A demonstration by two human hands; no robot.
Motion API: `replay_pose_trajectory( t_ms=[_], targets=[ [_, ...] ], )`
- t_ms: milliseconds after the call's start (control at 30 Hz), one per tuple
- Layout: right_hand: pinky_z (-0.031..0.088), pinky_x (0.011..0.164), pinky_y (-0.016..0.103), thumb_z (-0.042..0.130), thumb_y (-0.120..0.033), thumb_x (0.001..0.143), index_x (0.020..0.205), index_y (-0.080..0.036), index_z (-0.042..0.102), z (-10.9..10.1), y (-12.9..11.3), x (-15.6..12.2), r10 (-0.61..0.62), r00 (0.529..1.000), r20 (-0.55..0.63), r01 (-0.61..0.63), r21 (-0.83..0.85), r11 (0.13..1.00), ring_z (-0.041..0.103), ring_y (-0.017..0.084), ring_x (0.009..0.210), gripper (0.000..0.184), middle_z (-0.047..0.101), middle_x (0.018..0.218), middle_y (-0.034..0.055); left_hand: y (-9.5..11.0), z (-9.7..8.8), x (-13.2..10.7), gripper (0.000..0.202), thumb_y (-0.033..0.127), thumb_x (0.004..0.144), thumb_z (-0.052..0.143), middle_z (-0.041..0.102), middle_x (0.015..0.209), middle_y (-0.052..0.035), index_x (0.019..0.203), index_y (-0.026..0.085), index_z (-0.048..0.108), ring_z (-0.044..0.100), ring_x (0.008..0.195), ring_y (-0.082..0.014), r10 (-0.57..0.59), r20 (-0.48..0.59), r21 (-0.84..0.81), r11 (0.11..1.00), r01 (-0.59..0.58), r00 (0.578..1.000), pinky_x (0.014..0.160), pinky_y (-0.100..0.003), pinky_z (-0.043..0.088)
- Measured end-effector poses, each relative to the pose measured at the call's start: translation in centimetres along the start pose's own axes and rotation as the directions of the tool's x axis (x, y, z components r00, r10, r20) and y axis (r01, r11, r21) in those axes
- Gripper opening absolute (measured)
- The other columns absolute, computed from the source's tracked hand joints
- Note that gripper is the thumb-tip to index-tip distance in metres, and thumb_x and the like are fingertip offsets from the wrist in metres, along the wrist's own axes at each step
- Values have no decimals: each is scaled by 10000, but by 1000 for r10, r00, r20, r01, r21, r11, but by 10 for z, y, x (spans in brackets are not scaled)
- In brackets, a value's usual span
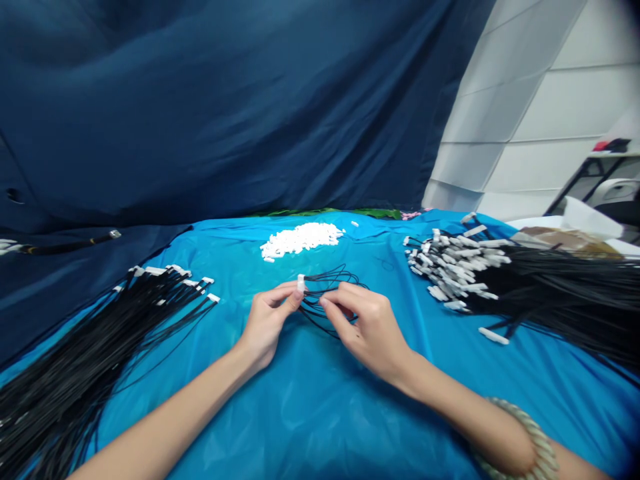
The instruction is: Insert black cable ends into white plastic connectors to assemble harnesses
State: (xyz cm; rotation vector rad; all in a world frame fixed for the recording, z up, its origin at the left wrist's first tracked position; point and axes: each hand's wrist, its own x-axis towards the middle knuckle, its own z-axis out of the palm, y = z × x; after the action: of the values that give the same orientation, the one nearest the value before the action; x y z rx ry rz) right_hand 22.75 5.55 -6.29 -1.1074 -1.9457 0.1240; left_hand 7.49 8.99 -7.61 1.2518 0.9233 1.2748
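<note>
Between the thumb and fingers of my left hand is a small white connector, held upright above the blue cloth. Several thin black wires run from it to the right and curl in loops. My right hand pinches among these wires, thumb and forefinger pressed together; which wire sits in the pinch is partly hidden by the fingers. Behind both hands lies a heap of small white connector pieces.
At the left lies a bundle of black wires with white connectors on their ends. A thicker bundle of black cables with many white connectors lies at the right. A dark blue curtain hangs behind the blue cloth.
</note>
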Motion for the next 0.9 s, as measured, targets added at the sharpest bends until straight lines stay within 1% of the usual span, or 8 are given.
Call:
replay_pose_trajectory(
  t_ms=[267,400,500,700,800,900],
  targets=[
    [322,553,220,401,-200,826,742,-165,585,1,0,-1,-21,1000,5,22,-23,1000,451,103,576,205,498,614,7,-1,0,-1,179,279,645,632,622,1003,-82,762,156,690,507,947,-220,10,23,13,1000,-10,1000,767,-271,374],
    [321,543,215,395,-200,827,745,-164,590,1,0,-1,-37,999,-6,37,-28,999,443,100,559,216,494,602,9,0,1,-2,181,276,622,651,622,1001,-88,745,150,691,510,944,-225,-6,7,-1,1000,6,1000,768,-269,376],
    [319,539,213,393,-197,827,747,-166,592,2,1,-1,-43,999,-4,43,-35,998,441,100,557,217,491,599,9,-1,1,-2,199,278,617,655,618,1010,-91,769,154,689,512,943,-228,-14,5,-7,1000,14,1000,763,-273,381],
    [314,541,216,393,-188,826,752,-167,590,2,1,-2,-34,999,0,34,-37,999,431,99,549,211,480,592,5,-3,1,-2,203,282,636,640,629,978,-88,799,172,691,517,935,-234,21,27,20,1000,-21,999,772,-293,378],
    [313,543,217,392,-187,828,755,-167,588,2,0,-3,-37,999,9,37,-29,999,432,101,554,210,480,596,5,-3,1,-3,186,274,649,630,633,955,-80,795,176,692,515,918,-217,32,31,20,999,-33,999,773,-283,370],
    [316,549,219,394,-186,826,753,-166,586,1,0,-2,-28,1000,5,28,-16,999,442,104,566,207,488,606,7,-3,2,-4,197,267,673,610,633,918,-73,831,173,682,518,841,-182,-4,54,-18,1000,5,999,723,-261,376]
  ],
)
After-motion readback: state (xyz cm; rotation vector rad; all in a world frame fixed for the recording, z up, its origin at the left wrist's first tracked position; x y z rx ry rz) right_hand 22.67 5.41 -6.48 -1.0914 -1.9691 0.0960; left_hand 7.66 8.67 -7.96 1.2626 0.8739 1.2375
